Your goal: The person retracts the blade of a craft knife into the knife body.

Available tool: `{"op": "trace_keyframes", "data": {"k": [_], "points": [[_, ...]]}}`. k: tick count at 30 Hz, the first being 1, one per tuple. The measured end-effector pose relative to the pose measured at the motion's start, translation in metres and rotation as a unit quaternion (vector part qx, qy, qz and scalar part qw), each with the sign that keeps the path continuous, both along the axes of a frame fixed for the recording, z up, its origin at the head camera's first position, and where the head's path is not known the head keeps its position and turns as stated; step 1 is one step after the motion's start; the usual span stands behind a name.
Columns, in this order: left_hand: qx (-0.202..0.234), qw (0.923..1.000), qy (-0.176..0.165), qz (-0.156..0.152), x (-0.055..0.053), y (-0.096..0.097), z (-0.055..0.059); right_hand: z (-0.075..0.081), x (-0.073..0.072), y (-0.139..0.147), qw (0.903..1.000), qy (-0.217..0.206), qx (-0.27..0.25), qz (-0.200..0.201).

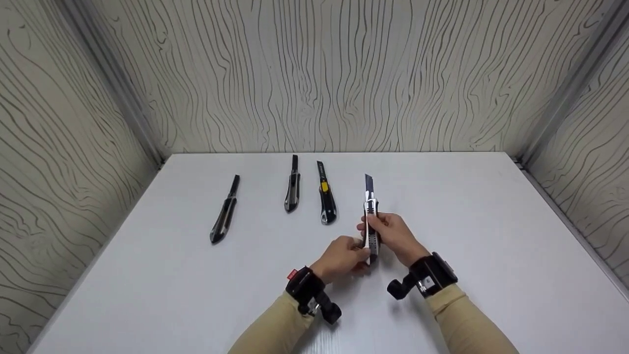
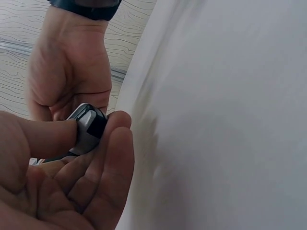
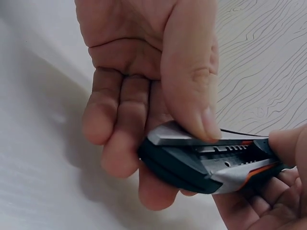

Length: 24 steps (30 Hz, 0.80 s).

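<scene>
A silver and black utility knife points away from me, its blade out at the far end. My right hand grips the body from the right, with the thumb lying along the top. From the left, my left hand pinches the near end of the handle. In the left wrist view, thumb and fingers close around the knife's butt. The right wrist view shows orange trim and a toothed channel on the knife, with the blade out of sight.
To the left on the white table lie three more utility knives: one with a yellow slider, a grey and black one, and a dark one farthest left. Wood-grain panels enclose the back and sides.
</scene>
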State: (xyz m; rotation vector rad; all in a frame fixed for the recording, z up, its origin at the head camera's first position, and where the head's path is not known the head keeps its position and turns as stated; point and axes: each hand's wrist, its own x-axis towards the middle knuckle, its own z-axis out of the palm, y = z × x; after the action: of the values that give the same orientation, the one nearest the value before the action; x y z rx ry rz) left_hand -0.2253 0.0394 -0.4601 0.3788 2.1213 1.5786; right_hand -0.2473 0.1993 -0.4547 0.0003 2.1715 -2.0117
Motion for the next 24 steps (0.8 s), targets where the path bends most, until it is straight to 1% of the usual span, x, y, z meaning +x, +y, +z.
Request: {"op": "trace_keyframes", "data": {"k": [5,12,14,18,22,24], "points": [[0.004,1.0,0.0,-0.002,-0.0011,0.0001,-0.0008,0.0005,0.0005,0.0003,1.0,0.001,-0.004,0.0],[0.02,0.9997,-0.015,0.005,-0.0005,0.0007,-0.002,0.0008,0.0022,0.002,0.9993,0.022,-0.009,0.031],[0.024,0.9996,-0.016,0.006,-0.0004,0.0005,-0.0018,0.0007,0.002,0.0021,0.9991,0.023,-0.014,0.033],[0.041,0.9988,-0.025,0.01,-0.0002,0.0003,-0.0017,0.0025,0.0011,0.002,0.9994,0.012,-0.022,0.023],[0.07,0.9963,-0.048,0.017,0.0013,0.0013,-0.0012,0.0061,-0.0012,0.0032,0.9996,0.006,-0.028,-0.004],[0.084,0.9948,-0.054,0.019,0.0023,0.002,-0.0008,0.0073,-0.0025,0.0043,0.9995,0.005,-0.028,-0.011]]}}
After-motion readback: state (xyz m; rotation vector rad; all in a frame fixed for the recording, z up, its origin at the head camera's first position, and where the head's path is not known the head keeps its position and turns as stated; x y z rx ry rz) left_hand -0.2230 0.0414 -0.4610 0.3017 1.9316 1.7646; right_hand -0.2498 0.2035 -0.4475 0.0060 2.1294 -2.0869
